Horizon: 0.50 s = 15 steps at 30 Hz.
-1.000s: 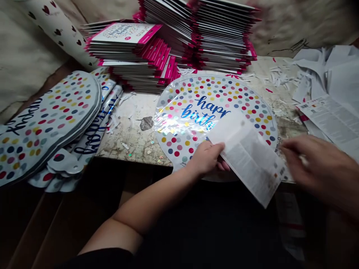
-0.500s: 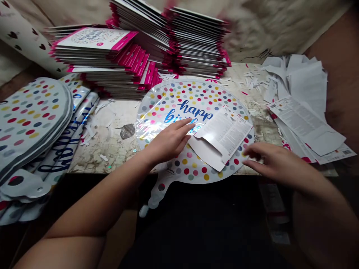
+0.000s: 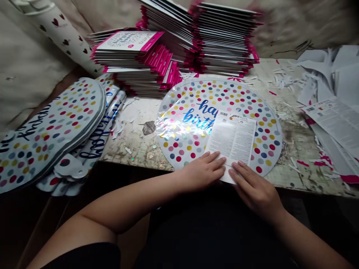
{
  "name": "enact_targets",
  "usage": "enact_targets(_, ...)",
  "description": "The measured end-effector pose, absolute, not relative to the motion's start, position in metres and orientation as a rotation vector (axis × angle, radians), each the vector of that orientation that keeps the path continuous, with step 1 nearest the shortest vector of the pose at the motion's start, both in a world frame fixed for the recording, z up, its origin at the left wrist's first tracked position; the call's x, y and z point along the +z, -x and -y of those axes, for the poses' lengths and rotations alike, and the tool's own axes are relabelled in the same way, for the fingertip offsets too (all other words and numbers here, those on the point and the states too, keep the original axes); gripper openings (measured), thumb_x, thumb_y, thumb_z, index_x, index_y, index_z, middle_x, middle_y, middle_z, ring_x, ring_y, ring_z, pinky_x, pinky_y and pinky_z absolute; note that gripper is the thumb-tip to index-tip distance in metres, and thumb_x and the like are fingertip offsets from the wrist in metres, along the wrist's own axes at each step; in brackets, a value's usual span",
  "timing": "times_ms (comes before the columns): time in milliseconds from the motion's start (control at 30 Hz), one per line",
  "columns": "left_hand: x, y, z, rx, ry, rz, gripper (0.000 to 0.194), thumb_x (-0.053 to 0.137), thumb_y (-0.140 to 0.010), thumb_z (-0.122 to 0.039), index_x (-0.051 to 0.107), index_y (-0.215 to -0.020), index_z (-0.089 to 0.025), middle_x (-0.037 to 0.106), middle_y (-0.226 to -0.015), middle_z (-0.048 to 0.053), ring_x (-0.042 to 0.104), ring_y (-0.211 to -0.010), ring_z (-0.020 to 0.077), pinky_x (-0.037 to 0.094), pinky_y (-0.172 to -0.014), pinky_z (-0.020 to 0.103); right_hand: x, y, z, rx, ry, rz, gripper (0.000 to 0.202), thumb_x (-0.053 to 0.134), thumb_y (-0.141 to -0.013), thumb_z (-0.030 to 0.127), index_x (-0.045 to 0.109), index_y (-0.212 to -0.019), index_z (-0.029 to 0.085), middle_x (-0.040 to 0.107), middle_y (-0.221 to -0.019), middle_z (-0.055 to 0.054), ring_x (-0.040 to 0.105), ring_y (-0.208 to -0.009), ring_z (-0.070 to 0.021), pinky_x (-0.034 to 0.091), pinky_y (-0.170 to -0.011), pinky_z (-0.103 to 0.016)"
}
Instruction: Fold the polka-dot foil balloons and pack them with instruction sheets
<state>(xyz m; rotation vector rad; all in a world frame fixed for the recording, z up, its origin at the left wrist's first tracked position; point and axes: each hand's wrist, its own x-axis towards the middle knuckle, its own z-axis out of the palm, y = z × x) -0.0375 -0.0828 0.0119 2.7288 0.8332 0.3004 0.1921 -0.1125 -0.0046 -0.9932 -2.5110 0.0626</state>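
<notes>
A flat foil balloon [image 3: 174,145] with coloured dots and blue "happy birthday" lettering lies face up on the worktable. On its front right part rests a white printed card envelope [image 3: 232,138], its near end toward me. My left hand [image 3: 203,170] lies palm down with its fingers on the envelope's near left edge. From the right, my right hand [image 3: 256,188] rests flat on the near right corner, fingers stretched out. Both hands press on the flap end, where the fingertips almost meet. The flap is partly hidden under the fingers.
Stacks of pink-edged packets [image 3: 224,41] stand at the back. More dotted foil balloons [image 3: 67,123] lie piled at the left, beside a heart-printed roll [image 3: 64,37]. Loose card envelopes [image 3: 333,119] and paper scraps [image 3: 286,80] lie at the right. The table's front edge runs under my wrists.
The envelope has turned upright toward me and its open flap end now lies under my hands. My right hand came in from the right onto it. The view has shifted left.
</notes>
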Motion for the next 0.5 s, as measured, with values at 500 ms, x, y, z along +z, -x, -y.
enact_targets(500, 0.017, 0.061, 0.081, 0.481, -2.541, -1.415, 0.037, 0.045, -0.082, -0.009, 0.059, -0.116, -0.017, 0.037, -0.141, 0.014, 0.020, -0.134, 0.0369, 0.016, -0.103, 0.062, -0.008, -0.210, 0.098, 0.155, 0.973, 2.696, 0.053, 0.052, -0.086, 0.021, 0.038, -0.136, 0.019, 0.048, -0.134, -0.010, 0.042, -0.125, -0.0285, 0.037, -0.101, -0.051)
